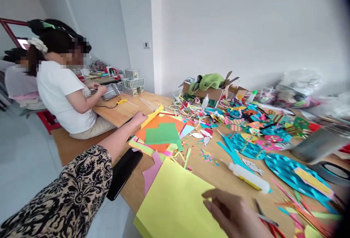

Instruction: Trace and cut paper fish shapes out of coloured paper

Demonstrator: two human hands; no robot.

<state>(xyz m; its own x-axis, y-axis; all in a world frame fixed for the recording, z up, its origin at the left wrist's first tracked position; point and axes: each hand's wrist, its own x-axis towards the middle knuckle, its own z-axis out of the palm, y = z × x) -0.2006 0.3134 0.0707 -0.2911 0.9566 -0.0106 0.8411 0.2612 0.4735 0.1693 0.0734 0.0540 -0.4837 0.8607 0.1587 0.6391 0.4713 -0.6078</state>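
Observation:
My left hand (pixel 139 120) is stretched out to the paper pile, its fingers closed on an orange-yellow sheet (pixel 153 115) with a curled edge. Under and beside that sheet lie an orange sheet (pixel 140 134) and a green cut piece (pixel 162 135). My right hand (pixel 228 208) is over the right side of a large yellow sheet (pixel 177 198) at the table's front, fingers bent and apart, with nothing visible between them. A pink paper scrap (pixel 151 172) sticks out beside the yellow sheet.
A black phone (pixel 125 172) lies at the table's left edge. Right of centre are a glue bottle (pixel 250 177), scissors (pixel 266 218), blue fish-decorated pieces (pixel 248 145) and a metal can (pixel 319 143). Behind stands a cardboard box (pixel 203 92). A person (pixel 62 95) sits at the left.

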